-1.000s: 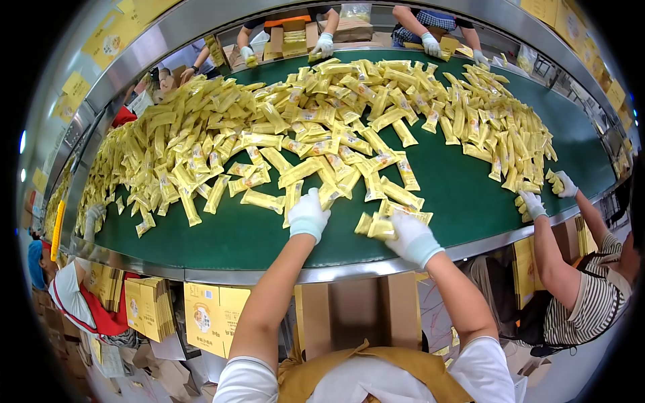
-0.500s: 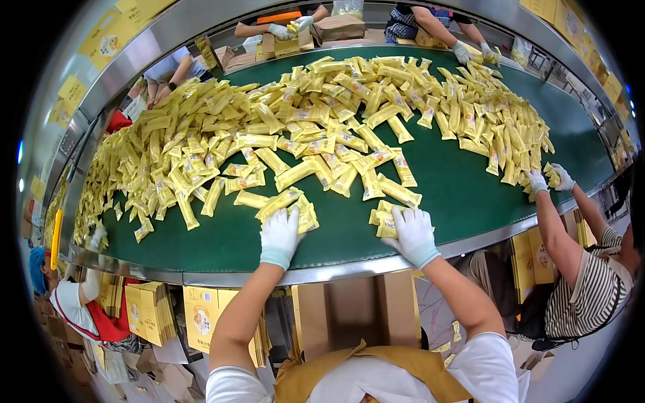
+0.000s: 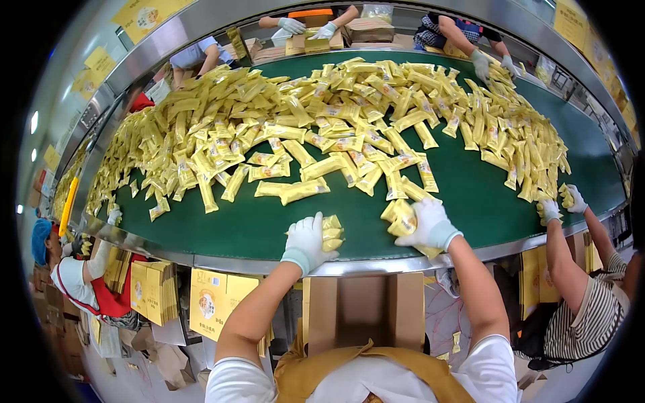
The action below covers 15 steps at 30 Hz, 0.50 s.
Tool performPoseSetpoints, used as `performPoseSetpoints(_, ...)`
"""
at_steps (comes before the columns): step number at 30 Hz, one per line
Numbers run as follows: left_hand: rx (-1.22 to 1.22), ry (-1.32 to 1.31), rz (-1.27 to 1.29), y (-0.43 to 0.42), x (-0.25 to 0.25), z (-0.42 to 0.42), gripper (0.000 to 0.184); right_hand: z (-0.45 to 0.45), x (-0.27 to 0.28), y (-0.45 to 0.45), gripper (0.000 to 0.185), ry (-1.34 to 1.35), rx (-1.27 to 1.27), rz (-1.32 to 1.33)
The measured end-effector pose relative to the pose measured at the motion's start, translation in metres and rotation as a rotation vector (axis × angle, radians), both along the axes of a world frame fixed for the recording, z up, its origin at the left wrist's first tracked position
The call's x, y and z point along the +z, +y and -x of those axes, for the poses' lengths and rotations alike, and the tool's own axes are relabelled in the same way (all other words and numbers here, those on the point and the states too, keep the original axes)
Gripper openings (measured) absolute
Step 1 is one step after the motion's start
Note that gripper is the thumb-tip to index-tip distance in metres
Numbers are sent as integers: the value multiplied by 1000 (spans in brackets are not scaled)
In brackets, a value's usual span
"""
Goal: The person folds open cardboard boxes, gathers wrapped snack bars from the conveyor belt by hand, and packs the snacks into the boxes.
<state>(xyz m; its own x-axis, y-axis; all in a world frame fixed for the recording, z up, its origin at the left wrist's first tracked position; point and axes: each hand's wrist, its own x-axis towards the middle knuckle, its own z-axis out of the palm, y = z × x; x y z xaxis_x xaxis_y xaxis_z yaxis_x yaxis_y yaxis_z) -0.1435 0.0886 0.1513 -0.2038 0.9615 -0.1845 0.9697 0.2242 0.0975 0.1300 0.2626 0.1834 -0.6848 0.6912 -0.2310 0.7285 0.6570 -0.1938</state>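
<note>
My left hand, in a white glove, is closed around a small stack of yellow wrapped snack packets near the belt's front edge. Its fingertips are on top, and the packets stick out on the right side. My right hand, also gloved, grips another bunch of yellow packets at the edge of the scattered ones. One packet end shows beneath that palm. Both hands are over the green belt, where a large heap of the same packets lies. Below them an open cardboard box stands against the belt.
A metal rail runs along the belt's near side. Folded yellow cartons stand at lower left. A co-worker in a striped shirt handles packets on the right; another in a blue cap is at left. More co-workers' gloved hands are across the belt.
My left hand has drawn its packets rightward and closer to the belt's edge. My right hand has turned around its bunch. Across the belt, a co-worker's hands have moved apart over a box.
</note>
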Motion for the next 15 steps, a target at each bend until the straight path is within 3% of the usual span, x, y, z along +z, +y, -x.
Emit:
performPoseSetpoints(3,36,-180,20,-6,15,11,107,-1,-1,27,94,196,-103,-139)
performPoseSetpoints(7,65,-511,-116,25,37,47,109,-2,-10,69,93,214,-193,285)
performPoseSetpoints(9,99,-508,-202,51,40,64,112,0,-13,66,93,108,-182,229)
performPoseSetpoints(11,15,-285,-195,77,21,83,108,-1,-19,63,92,3,-82,137)
performPoseSetpoints(14,71,-183,198,86,37,64,105,-7,-18,31,93,-17,36,-60)
performPoseSetpoints(15,66,-167,195,85,38,57,105,-10,-18,20,91,-8,46,-37)
